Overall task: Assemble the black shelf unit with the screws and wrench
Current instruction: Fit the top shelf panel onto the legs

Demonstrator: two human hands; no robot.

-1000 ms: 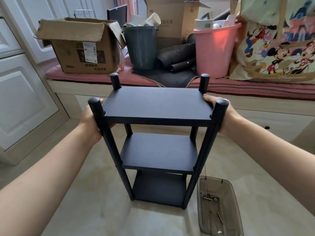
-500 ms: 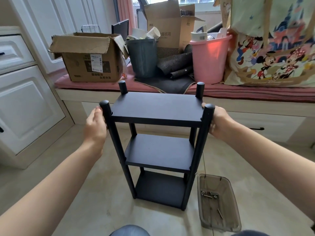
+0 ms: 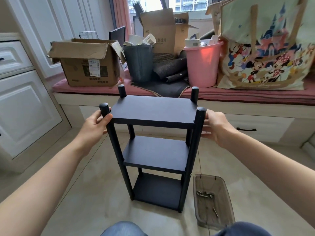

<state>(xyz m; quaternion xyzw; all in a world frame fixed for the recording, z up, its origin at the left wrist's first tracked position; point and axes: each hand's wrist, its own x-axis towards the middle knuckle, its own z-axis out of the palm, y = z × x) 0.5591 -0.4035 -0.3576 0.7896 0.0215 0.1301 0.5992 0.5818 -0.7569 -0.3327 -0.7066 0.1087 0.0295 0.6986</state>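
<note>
The black shelf unit (image 3: 153,108) stands upright on the floor with three boards and four round posts. My left hand (image 3: 92,126) holds the front-left post just below its cap, thumb across the front and fingers behind. My right hand (image 3: 215,124) lies against the front-right post with fairly straight fingers; its fingertips are hidden behind the post. A clear brown plastic tray (image 3: 213,217) sits on the floor at the shelf's right foot and holds several loose screws (image 3: 203,195). I cannot pick out a wrench.
A window bench with a pink cushion (image 3: 255,97) runs behind the shelf and carries a cardboard box (image 3: 85,65), a grey bin (image 3: 139,63), a pink bucket (image 3: 202,65) and a printed tote bag (image 3: 265,53). White cabinets (image 3: 25,108) stand at left. My knees show at the bottom edge.
The shelf now looks lower and farther from me. My left hand let go of the post half a second ago and holds it again; my right hand's fingers have straightened.
</note>
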